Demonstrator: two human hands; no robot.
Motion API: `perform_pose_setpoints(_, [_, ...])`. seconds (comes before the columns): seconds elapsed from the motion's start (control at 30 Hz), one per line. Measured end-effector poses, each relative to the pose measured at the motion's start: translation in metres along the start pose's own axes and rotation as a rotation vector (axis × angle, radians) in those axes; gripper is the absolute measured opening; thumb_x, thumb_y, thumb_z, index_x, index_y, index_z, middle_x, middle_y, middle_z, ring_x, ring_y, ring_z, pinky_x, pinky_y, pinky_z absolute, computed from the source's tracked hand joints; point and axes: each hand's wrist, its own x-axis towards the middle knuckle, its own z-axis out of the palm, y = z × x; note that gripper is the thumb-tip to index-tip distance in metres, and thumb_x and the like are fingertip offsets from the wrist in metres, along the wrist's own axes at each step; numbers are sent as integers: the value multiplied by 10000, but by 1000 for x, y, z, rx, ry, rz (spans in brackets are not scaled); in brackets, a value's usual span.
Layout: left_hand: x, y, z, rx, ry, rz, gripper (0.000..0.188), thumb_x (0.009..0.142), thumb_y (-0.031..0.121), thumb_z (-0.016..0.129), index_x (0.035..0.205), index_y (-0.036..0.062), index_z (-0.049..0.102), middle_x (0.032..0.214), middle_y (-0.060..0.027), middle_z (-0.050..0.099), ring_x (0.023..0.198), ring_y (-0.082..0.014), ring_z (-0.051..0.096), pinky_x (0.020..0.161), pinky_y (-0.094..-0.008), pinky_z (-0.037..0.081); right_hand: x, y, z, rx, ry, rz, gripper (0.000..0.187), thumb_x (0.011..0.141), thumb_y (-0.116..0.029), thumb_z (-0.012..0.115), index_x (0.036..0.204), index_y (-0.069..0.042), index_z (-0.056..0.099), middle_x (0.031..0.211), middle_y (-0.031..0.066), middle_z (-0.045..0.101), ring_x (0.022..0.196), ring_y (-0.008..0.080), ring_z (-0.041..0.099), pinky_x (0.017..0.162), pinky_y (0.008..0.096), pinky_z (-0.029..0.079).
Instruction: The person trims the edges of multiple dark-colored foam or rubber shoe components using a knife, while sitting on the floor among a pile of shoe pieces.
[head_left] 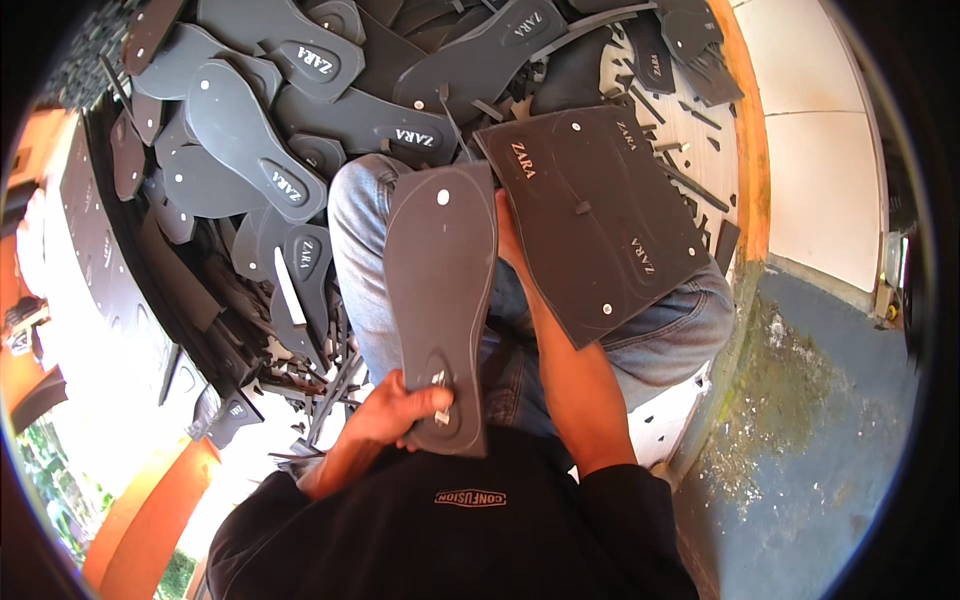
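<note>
My left hand (400, 412) grips the heel end of a dark grey insole piece (441, 260), its thumb pressed on the raised heel pad. The piece has a rounded outline line, a straighter right edge and a white dot near its far end. My right hand (508, 235) reaches up between that piece and a dark foam sheet (590, 215); its fingers are hidden behind them, so its grip does not show. The sheet lies tilted over my right knee. It carries insole outlines, pale printed marks and several white dots.
Many loose grey insoles (245, 130) are heaped beyond my knees and to the left. Thin foam offcuts (690, 185) litter the pale floor. An orange edge (752, 150) borders white tiles (815, 170) on the right, with a stained blue-grey floor (800, 440) nearer.
</note>
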Motion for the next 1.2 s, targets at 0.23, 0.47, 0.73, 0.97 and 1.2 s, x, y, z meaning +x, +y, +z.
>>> perform_pose_setpoints(0.23, [1,-24,-26,147,-53,92,343,835,321,677,948,-1,646,671,-26,621,564,-72,556,468,-228,436,-71,-52,-10,747,-124,236,284,876,-268,611,812,7,582,660,-40,523,593,31,449,515,203,355])
perform_pose_setpoints(0.47, [64,63,-4,-237,52,372,522,876,382,602,1202,-14,506,958,-68,640,810,-107,611,678,-224,495,-125,-63,-57,602,-170,168,238,886,-214,622,860,21,589,680,-30,533,635,41,460,563,212,388])
perform_pose_setpoints(0.73, [72,90,25,7,10,202,398,815,351,689,971,-14,654,753,-50,660,622,-88,615,534,-208,484,-161,-17,-111,-16,-9,192,421,874,-265,639,596,-9,452,461,18,402,457,81,307,406,283,280])
perform_pose_setpoints(0.97, [74,90,32,3,-29,176,362,822,310,691,969,-20,659,757,-54,666,642,-95,625,569,-218,498,-174,-9,-115,-64,7,175,381,846,-214,657,600,7,467,439,70,364,427,108,316,404,310,300])
perform_pose_setpoints(1.2, [68,98,45,125,-68,137,303,818,253,702,938,-24,673,754,-40,661,652,-78,608,582,-216,487,-170,-13,-129,-161,-83,166,298,816,-171,639,622,7,500,467,129,435,443,221,407,436,368,347])
